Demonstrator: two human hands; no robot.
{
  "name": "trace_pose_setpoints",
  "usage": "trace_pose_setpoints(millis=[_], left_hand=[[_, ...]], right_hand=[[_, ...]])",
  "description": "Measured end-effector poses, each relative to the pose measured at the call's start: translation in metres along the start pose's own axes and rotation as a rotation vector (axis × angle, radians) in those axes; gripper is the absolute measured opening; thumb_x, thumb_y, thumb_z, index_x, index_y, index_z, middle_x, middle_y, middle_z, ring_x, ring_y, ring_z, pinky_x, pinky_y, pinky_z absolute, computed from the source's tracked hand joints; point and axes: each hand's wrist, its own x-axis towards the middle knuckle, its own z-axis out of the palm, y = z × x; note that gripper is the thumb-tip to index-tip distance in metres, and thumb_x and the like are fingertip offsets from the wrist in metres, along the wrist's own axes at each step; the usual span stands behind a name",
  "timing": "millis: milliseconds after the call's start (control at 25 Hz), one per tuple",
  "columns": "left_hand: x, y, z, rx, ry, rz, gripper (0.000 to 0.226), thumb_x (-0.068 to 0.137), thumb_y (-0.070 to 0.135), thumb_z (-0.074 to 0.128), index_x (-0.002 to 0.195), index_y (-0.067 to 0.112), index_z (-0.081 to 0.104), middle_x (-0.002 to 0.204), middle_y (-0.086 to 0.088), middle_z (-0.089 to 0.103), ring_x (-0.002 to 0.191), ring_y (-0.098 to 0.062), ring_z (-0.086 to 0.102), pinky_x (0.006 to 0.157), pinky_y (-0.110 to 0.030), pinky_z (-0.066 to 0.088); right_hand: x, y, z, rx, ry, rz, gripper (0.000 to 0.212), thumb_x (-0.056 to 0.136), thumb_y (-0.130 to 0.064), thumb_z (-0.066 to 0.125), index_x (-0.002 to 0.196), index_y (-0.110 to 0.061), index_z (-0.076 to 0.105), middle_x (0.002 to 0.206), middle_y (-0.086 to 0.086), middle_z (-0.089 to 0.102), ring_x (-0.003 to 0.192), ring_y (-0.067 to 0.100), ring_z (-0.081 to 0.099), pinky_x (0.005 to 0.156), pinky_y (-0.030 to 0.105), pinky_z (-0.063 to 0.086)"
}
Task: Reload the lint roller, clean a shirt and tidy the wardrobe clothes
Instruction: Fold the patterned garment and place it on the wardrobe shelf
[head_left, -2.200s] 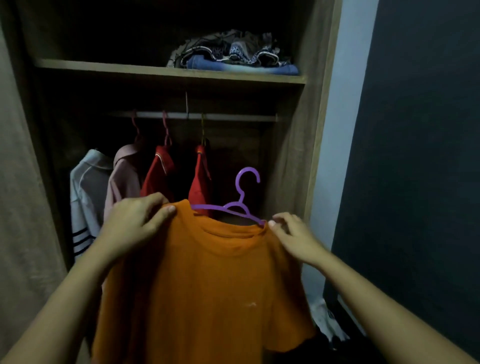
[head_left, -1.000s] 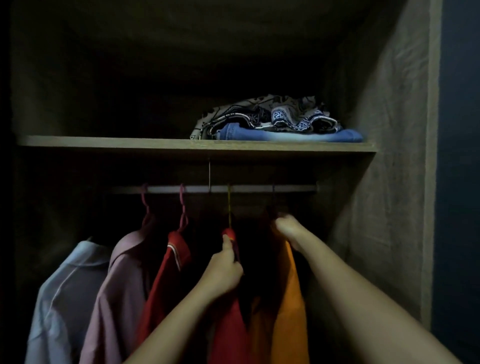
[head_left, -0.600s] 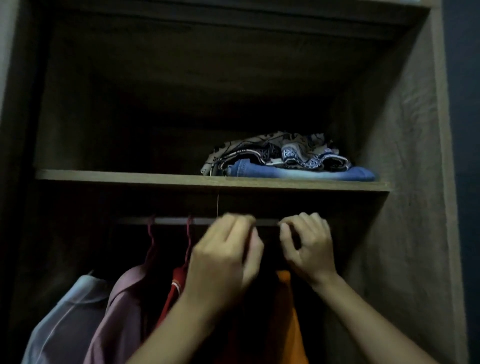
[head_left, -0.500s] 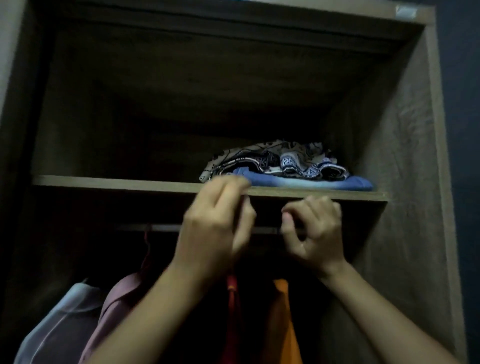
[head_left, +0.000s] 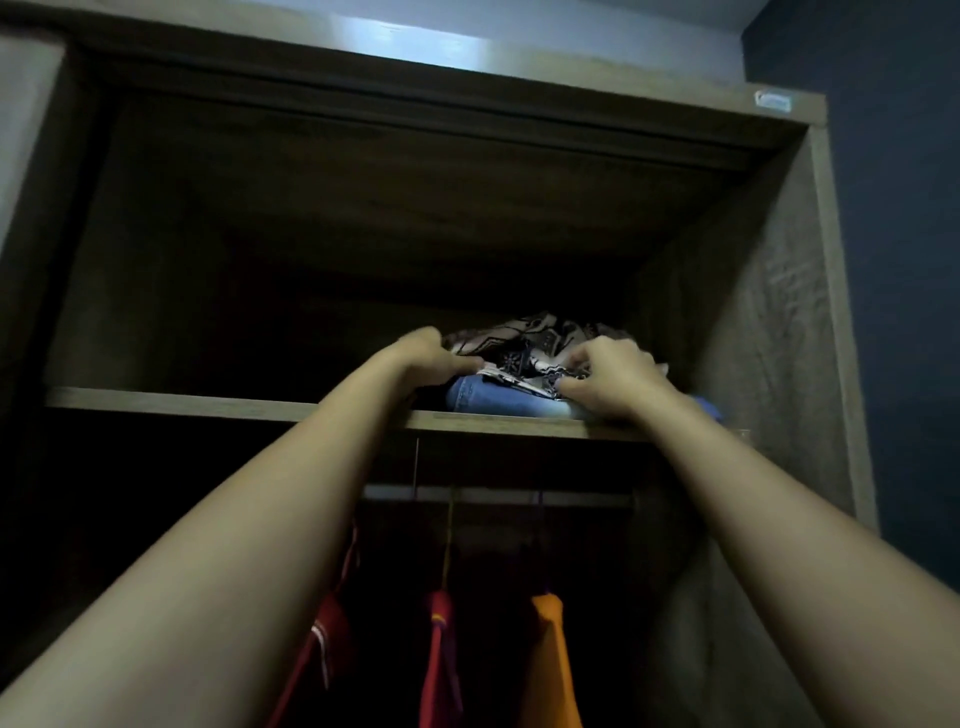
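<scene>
On the upper wardrobe shelf (head_left: 208, 404) lies a crumpled patterned black-and-white cloth (head_left: 524, 343) on top of folded blue jeans (head_left: 488, 397). My left hand (head_left: 434, 361) grips the cloth's left edge, and my right hand (head_left: 610, 382) grips its right front edge. Both arms reach up to the shelf. Below, the orange shirt (head_left: 550, 660) hangs on the rail (head_left: 571, 496) beside two red garments (head_left: 439, 660). No lint roller is in view.
The wardrobe's right side wall (head_left: 753, 364) stands close to my right hand. The shelf's left half is dark and I cannot tell what is there. A dark blue wall (head_left: 893, 260) lies to the right of the wardrobe.
The orange shirt went from my hands onto the rail. Both hands then rose from the rail to the upper shelf and closed on the patterned cloth. My view tilted upward.
</scene>
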Motion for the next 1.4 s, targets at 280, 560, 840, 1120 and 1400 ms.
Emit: trace_pose_setpoints(millis=[280, 560, 840, 1120, 1400], left_hand=[[-0.039, 0.008, -0.047, 0.107, 0.452, 0.441, 0.02, 0.083, 0.02, 0.063, 0.103, 0.019, 0.063, 0.127, -0.013, 0.049, 0.119, -0.031, 0.046, 0.098, -0.05, 0.04], [-0.14, 0.049, -0.092, -0.327, 0.422, 0.742, 0.011, 0.07, 0.035, 0.067, 0.071, 0.04, 0.057, 0.115, 0.009, 0.062, 0.104, -0.008, 0.061, 0.091, -0.035, 0.05], [-0.234, 0.088, -0.086, -0.644, 0.262, 0.742, 0.024, 0.078, 0.001, 0.065, 0.074, 0.015, 0.046, 0.107, 0.002, 0.062, 0.082, 0.004, 0.063, 0.066, -0.013, 0.049], [-0.292, 0.073, -0.017, -0.704, -0.008, 0.53, 0.024, 0.075, -0.003, 0.061, 0.078, 0.018, 0.048, 0.138, -0.004, 0.047, 0.124, -0.015, 0.051, 0.093, -0.026, 0.047], [-0.319, 0.074, 0.016, -0.728, -0.132, 0.382, 0.038, 0.065, -0.027, 0.04, 0.081, 0.006, 0.036, 0.059, -0.003, 0.049, 0.045, 0.003, 0.043, 0.05, -0.011, 0.037]], right_hand=[[-0.025, -0.002, -0.049, 0.291, 0.607, -0.245, 0.023, 0.087, -0.026, 0.058, 0.108, -0.017, 0.064, 0.105, 0.01, 0.061, 0.098, 0.025, 0.057, 0.08, 0.032, 0.04], [-0.082, 0.013, -0.121, 0.459, 0.749, -0.354, 0.023, 0.087, -0.026, 0.06, 0.107, -0.015, 0.064, 0.099, -0.002, 0.054, 0.092, 0.012, 0.052, 0.081, 0.025, 0.04], [-0.157, 0.038, -0.177, 0.741, 0.585, -0.271, 0.014, 0.081, -0.036, 0.061, 0.095, -0.034, 0.059, 0.1, -0.006, 0.065, 0.095, 0.013, 0.062, 0.088, 0.038, 0.052], [-0.227, 0.03, -0.175, 1.008, 0.082, -0.289, 0.009, 0.086, -0.022, 0.063, 0.091, -0.029, 0.059, 0.093, -0.003, 0.064, 0.087, 0.014, 0.063, 0.079, 0.032, 0.051], [-0.255, 0.032, -0.138, 0.85, -0.024, -0.277, 0.029, 0.085, -0.026, 0.065, 0.109, -0.022, 0.05, 0.106, -0.002, 0.057, 0.102, 0.012, 0.056, 0.087, 0.029, 0.044]])
